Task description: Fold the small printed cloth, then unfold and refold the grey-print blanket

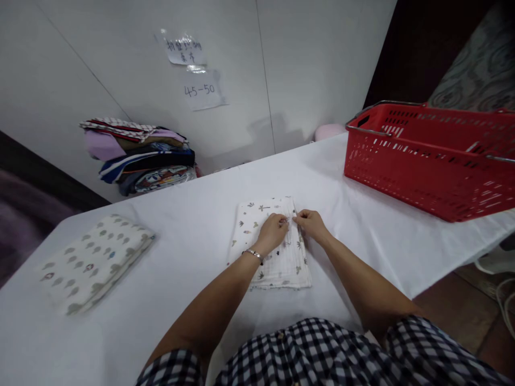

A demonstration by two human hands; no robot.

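A white cloth (246, 224) with small printed plants and animals lies folded into a rectangle in front of me. My left hand (274, 230) rests over its upper middle, with thumb and fingers pinched together on the fabric. Just across from it, my right hand (311, 223) pinches the cloth near its right edge. The two sets of fingertips are a short gap apart; any fine detail between them is too small to make out. Several fabric layers show along the right side and the near edge.
Another folded cloth (90, 262) with grey-green prints lies at the left of the white-covered table (181, 311). A red plastic basket (406, 169) with metal handles stands at the right. Beyond the far edge is a stack of folded fabrics (140, 155), below paper signs (203, 90) on the wall.
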